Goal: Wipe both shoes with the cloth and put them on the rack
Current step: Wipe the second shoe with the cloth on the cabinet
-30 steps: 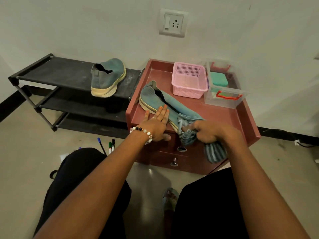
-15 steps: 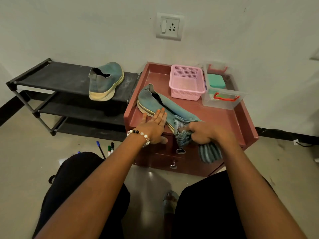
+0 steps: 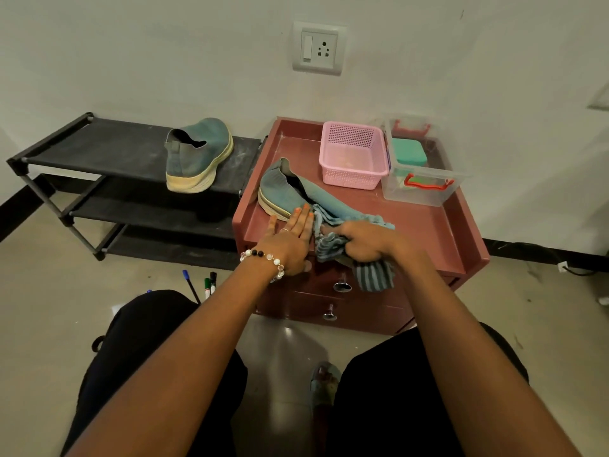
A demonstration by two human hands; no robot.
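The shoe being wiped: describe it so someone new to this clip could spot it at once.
Start at the reddish-brown drawer cabinet against the wall, right of the black rack. On its top, in front of the pink basket, lies a blue-grey shoe on its side, pale sole facing left. Unlike its twin, upright on the rack, the left hand presses it and a striped cloth covers its toe.

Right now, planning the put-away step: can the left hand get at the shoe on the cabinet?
Probably yes: the left hand already rests flat against that shoe, nothing between; the right hand holds the cloth beside it.
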